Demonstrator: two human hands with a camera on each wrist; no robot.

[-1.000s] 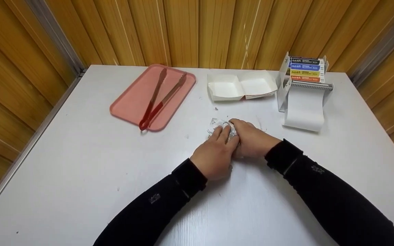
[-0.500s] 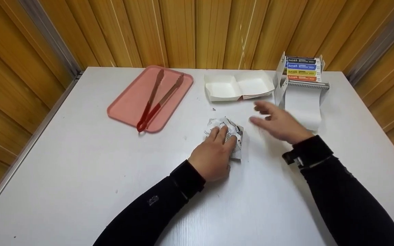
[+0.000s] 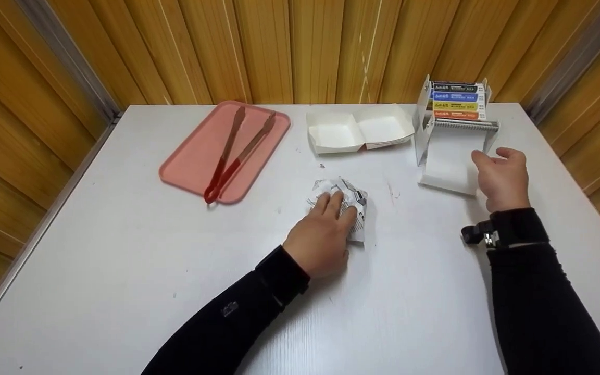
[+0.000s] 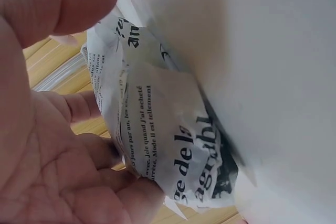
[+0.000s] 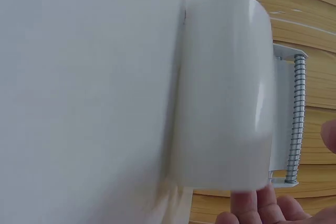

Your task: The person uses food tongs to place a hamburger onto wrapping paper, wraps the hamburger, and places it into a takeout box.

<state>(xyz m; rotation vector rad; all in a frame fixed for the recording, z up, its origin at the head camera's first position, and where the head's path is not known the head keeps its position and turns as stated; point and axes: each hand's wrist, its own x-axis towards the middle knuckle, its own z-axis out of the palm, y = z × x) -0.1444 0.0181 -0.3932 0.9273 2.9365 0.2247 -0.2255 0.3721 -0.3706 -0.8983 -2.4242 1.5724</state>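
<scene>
A small packet wrapped in newspaper-print paper (image 3: 354,208) lies on the white table. My left hand (image 3: 318,239) rests its fingers on top of it; in the left wrist view the thumb (image 4: 79,3) stands apart from the wrapper (image 4: 152,114). What is inside the wrapper is hidden. On the right, my right hand (image 3: 505,179) is at the right edge of a wide white paper strip (image 3: 448,161) that curls out of a metal dispenser (image 3: 422,125). In the right wrist view, its loosely bent fingers (image 5: 252,208) and the thumb stand apart near the strip's edge.
An unfolded white box (image 3: 360,130) stands behind the packet. A pink tray (image 3: 190,151) at the left bears red-handled tongs (image 3: 232,166). Bands in several colours (image 3: 456,101) show on top of the dispenser. A wood-look wall (image 3: 315,52) runs along the back.
My right hand has left the packet and moved right to the white strip. The left hand has stayed on the packet. The head view has shifted slightly.
</scene>
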